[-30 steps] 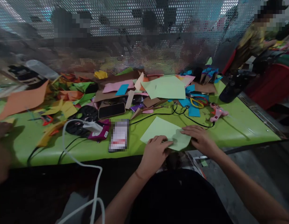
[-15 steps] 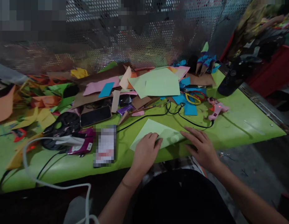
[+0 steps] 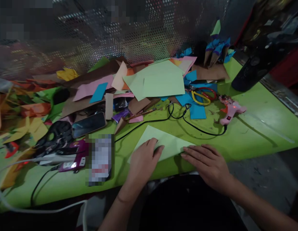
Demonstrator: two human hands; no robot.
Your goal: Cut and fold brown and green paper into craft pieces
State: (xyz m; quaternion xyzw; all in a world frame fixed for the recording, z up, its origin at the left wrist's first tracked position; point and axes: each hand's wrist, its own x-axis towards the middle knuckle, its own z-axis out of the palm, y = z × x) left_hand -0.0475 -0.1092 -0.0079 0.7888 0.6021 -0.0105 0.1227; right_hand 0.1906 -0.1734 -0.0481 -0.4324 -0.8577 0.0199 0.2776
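A pale green paper sheet (image 3: 163, 142) lies folded near the front edge of the green table (image 3: 254, 128). My left hand (image 3: 142, 160) rests flat on its left part, fingers stretched out along the fold. Pressing the sheet's right corner is my right hand (image 3: 208, 162), its fingers flat and spread. Neither hand holds anything.
A phone (image 3: 100, 159) and a second phone (image 3: 88, 124) lie left of the sheet. A pink glue gun (image 3: 229, 110) with a black cable (image 3: 187, 123) and scissors (image 3: 201, 96) sit behind it. Coloured paper scraps (image 3: 160, 81) pile up at the back by a perforated metal screen (image 3: 129, 38).
The camera has tilted down and closer. The sheet's raised right flap has been pressed flat, and my right hand has slid a little down and right along it.
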